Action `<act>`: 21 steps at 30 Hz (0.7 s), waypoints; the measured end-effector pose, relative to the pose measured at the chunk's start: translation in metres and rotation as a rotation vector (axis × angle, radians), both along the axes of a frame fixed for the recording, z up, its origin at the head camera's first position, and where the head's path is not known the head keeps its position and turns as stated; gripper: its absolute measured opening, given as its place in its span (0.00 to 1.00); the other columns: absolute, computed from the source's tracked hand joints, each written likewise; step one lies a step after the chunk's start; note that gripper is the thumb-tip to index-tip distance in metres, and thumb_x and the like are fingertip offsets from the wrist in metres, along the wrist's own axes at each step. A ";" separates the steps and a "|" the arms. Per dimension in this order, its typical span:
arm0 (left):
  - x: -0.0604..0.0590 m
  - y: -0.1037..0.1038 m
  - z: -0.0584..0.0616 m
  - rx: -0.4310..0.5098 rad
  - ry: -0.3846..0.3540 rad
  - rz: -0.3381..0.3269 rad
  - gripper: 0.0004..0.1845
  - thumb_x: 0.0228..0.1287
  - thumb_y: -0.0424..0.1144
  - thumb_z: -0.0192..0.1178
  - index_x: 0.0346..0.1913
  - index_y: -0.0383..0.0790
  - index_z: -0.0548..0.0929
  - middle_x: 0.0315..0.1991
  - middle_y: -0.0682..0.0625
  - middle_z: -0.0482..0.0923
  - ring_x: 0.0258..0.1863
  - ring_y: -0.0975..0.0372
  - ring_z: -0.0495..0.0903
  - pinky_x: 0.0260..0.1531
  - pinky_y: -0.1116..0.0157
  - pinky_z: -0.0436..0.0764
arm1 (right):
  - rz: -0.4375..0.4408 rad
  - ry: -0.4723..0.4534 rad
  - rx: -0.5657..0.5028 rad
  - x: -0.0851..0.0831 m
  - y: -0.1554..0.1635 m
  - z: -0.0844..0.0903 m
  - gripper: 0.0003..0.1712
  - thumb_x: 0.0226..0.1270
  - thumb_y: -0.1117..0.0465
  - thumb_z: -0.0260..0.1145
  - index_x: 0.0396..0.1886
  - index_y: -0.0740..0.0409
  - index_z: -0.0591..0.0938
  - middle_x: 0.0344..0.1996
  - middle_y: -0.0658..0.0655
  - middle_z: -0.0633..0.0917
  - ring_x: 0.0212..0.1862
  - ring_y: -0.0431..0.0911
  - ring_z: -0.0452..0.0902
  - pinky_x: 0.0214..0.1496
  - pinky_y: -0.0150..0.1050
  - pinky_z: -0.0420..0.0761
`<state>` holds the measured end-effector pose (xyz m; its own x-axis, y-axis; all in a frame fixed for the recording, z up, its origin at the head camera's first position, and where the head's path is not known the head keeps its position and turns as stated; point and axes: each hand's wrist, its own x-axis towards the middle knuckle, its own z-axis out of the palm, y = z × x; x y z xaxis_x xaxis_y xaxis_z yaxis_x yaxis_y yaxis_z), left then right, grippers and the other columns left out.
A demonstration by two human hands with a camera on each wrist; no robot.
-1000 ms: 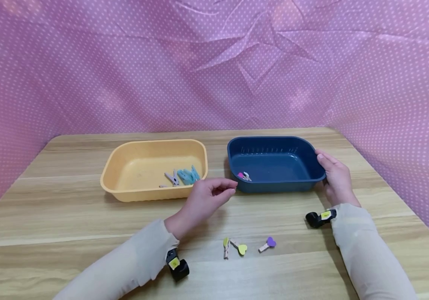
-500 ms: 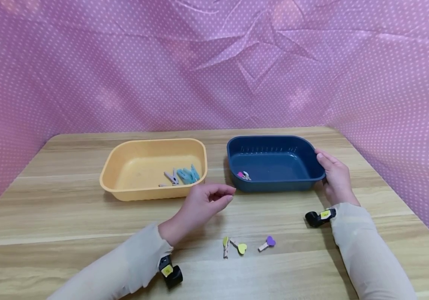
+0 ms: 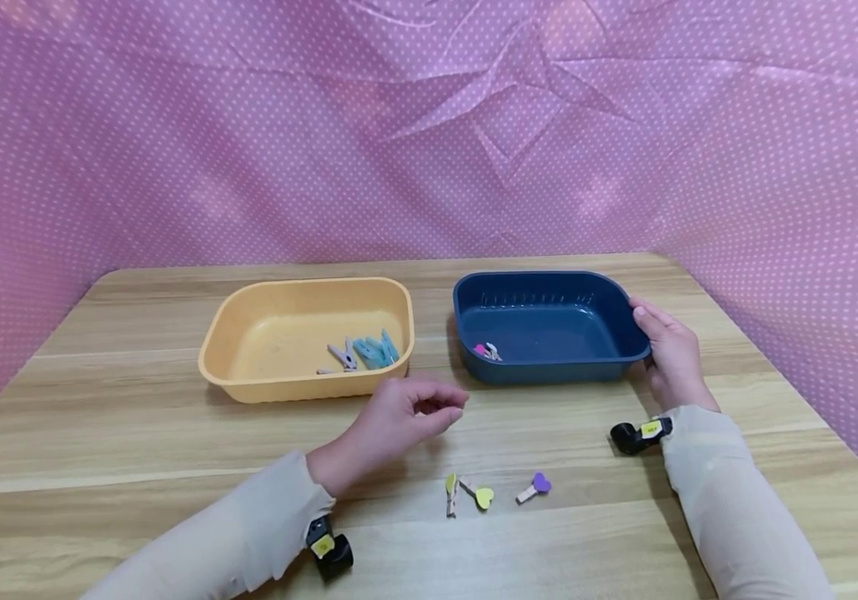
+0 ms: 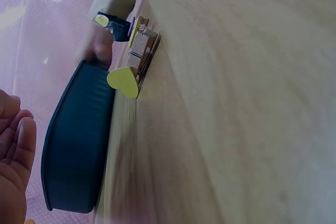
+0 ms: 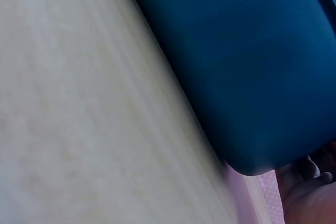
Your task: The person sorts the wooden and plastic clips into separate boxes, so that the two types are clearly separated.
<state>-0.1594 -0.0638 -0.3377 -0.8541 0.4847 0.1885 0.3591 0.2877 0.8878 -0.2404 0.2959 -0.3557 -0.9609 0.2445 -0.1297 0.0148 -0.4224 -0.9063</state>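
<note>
Two trays are set side by side on a wooden table [image 3: 136,454]: a yellow tray [image 3: 278,390] at left and a blue tray [image 3: 556,374] at right, with a gap between them. The blue tray is gripped at its right end by the right hand [image 3: 674,354], the thumb laid at the rim and the other fingers partly hidden by the wall. Nothing is seen held by the left hand [image 3: 398,412], which is placed in front of the gap, near the yellow tray's near right corner; its fingers are loosely bent, with a space left between them and the thumb.

Three small wooden clips are laid on the table nearer than the left hand: two yellow-heart clips [image 3: 484,497] close together, whether touching cannot be told, and one purple-heart clip [image 3: 534,487] apart to the right. In the yellow tray, a lilac peg [image 3: 348,355] and some blue pegs [image 3: 376,352] are gathered toward the near right corner. A small pink-and-white cluster [image 3: 487,352] is held in the blue tray's near left corner.
</note>
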 end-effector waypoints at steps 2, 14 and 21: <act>0.000 0.000 0.000 -0.006 0.007 -0.015 0.10 0.58 0.31 0.61 0.43 0.37 0.84 0.41 0.46 0.83 0.35 0.64 0.78 0.36 0.69 0.80 | -0.001 -0.001 0.003 0.000 0.000 0.000 0.11 0.58 0.60 0.67 0.42 0.51 0.85 0.36 0.41 0.86 0.39 0.33 0.81 0.39 0.26 0.80; 0.006 -0.004 -0.001 -0.134 0.036 -0.120 0.12 0.56 0.33 0.64 0.45 0.37 0.84 0.37 0.49 0.84 0.34 0.68 0.77 0.38 0.71 0.79 | -0.004 -0.010 0.034 0.000 0.002 -0.002 0.14 0.58 0.58 0.67 0.46 0.50 0.85 0.37 0.40 0.85 0.40 0.32 0.81 0.40 0.26 0.80; 0.009 -0.006 -0.006 -0.204 -0.040 -0.230 0.16 0.54 0.34 0.66 0.47 0.36 0.83 0.40 0.48 0.83 0.37 0.65 0.80 0.38 0.76 0.79 | 0.009 0.002 0.011 0.000 0.002 -0.002 0.12 0.58 0.59 0.67 0.43 0.50 0.85 0.37 0.40 0.85 0.40 0.33 0.81 0.40 0.26 0.80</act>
